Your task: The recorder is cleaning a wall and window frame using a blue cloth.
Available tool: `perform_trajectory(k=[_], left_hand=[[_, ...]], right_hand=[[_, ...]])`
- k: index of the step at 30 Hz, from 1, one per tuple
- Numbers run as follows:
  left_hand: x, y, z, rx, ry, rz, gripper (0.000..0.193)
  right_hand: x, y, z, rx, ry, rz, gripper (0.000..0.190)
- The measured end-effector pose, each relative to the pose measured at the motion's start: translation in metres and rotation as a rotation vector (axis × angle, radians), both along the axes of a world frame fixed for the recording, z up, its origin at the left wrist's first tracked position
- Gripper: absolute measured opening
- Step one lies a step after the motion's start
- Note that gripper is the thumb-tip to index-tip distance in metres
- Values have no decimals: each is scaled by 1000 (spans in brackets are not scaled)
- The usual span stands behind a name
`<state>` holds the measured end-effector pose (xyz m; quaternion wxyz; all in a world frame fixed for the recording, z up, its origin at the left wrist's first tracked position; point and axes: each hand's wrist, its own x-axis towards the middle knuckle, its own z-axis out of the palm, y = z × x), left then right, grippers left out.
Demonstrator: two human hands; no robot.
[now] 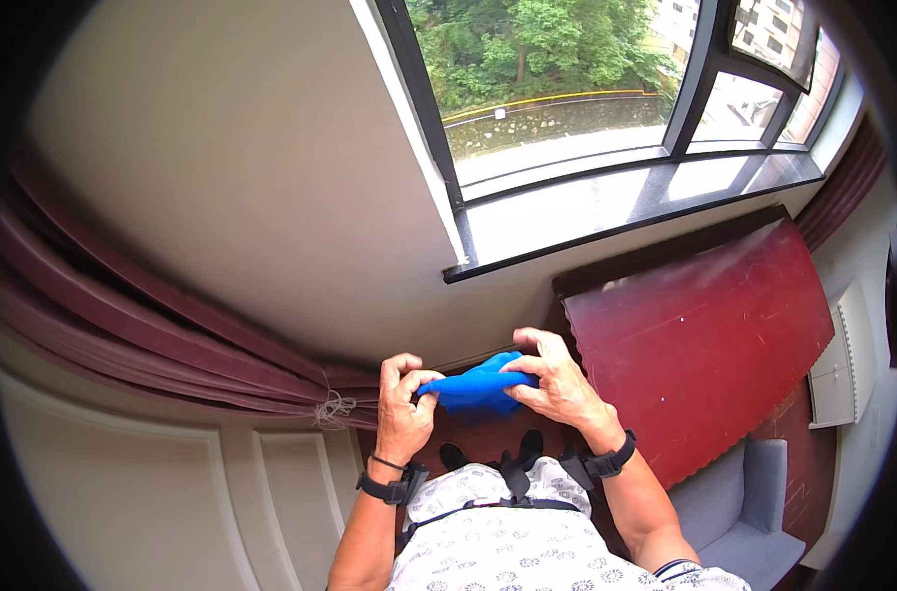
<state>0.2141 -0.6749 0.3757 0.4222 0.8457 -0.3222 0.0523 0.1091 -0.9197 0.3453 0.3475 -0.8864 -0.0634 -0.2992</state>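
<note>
A blue cloth point(481, 385) is stretched between my two hands, in front of my body and above the dark red floor. My left hand point(406, 402) pinches its left corner between thumb and fingers. At the other end, my right hand point(555, 377) grips the cloth with thumb and index finger, its other fingers raised. The upper edge looks folded or rolled, and the rest hangs loosely behind it. Both wrists wear black straps.
A table with a red cover point(699, 347) stands at the right, below a black stone windowsill point(640, 203). Mauve curtains point(160, 318) are tied at the left by a panelled wall. A grey armchair point(744, 517) sits at lower right, near a white cabinet point(836, 369).
</note>
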Motion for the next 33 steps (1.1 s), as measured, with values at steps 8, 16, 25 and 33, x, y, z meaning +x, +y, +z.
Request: perform_trajectory(k=[8, 16, 25, 33], left_hand=[[13, 0, 4, -665, 1052, -320, 39], [-8, -12, -12, -621, 1314, -275, 79], [-1, 8, -58, -610, 1235, -115, 68], [-20, 7, -68, -725, 1174, -28, 67]], right_hand=[[4, 15, 37, 950, 285, 58, 29], [16, 19, 14, 1225, 391, -38, 43], [-14, 49, -56, 1484, 635, 130, 67], [4, 27, -16, 954, 550, 251, 62]])
